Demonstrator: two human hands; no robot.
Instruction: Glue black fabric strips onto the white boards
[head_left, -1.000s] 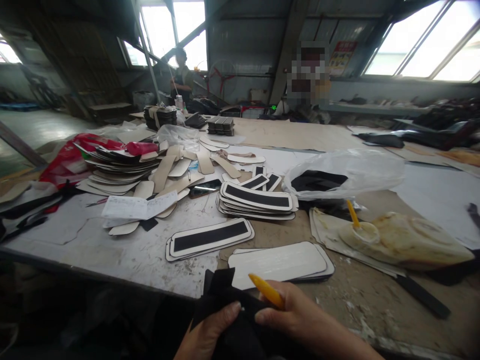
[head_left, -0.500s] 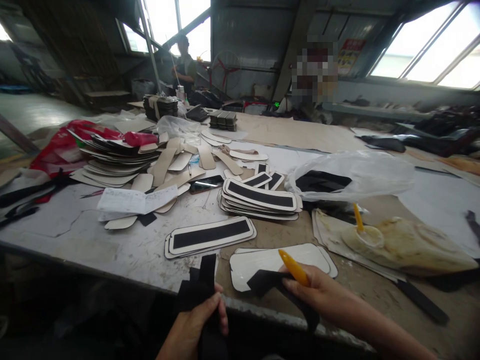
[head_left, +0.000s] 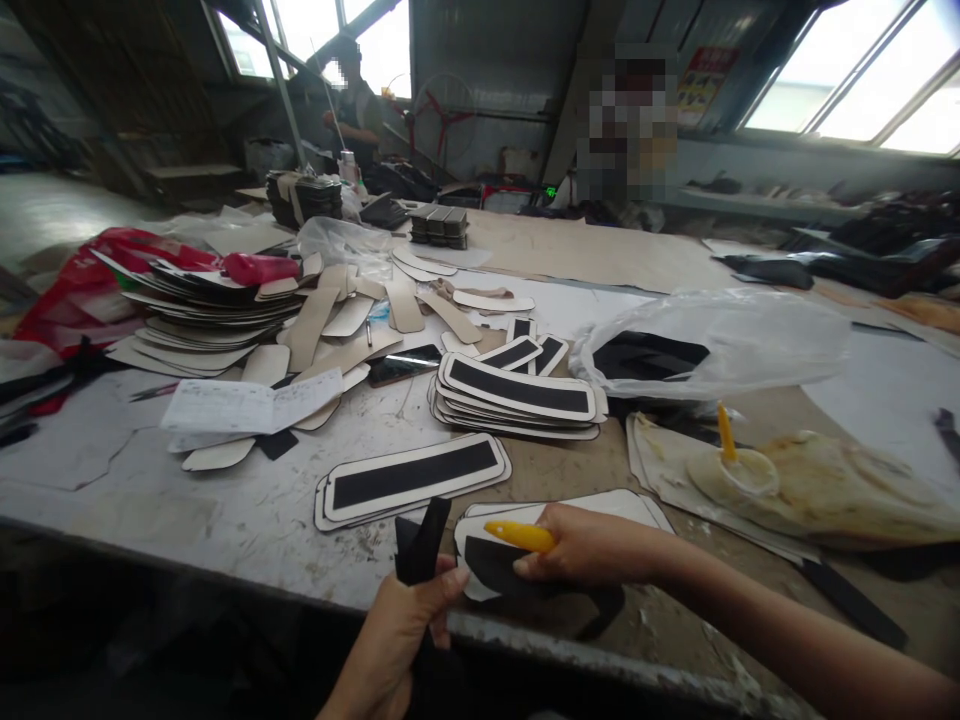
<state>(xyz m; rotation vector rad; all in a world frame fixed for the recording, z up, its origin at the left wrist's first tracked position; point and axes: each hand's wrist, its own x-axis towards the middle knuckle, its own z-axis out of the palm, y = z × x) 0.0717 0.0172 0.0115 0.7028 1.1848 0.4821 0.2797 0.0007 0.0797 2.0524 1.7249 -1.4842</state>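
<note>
My left hand (head_left: 397, 625) is closed around a bunch of black strips (head_left: 421, 540) at the table's front edge. In my right hand (head_left: 589, 545) are a yellow pointed tool (head_left: 517, 535), perhaps a plastic scraper, and one black strip (head_left: 487, 568). That strip lies over the left part of a white, black-edged panel (head_left: 622, 508), its other end hanging curled toward the table edge. Just behind my hands, a small pile of similar panels (head_left: 416, 478) carries a black strip along its top. A taller stack of strip-covered panels (head_left: 517, 395) stands farther back.
On the right, a residue-covered tub (head_left: 731, 478) holds another yellow stick. A clear plastic bag (head_left: 772, 345) with black pieces lies behind it. Leftward are a paper sheet (head_left: 247, 405), a phone (head_left: 405, 365) and piled panels (head_left: 202, 320). Two people are beyond the table.
My right hand has moved left, bringing the black strip down onto the white panel; the yellow tool now points left. My left hand has shifted slightly right. The view has shifted a little.
</note>
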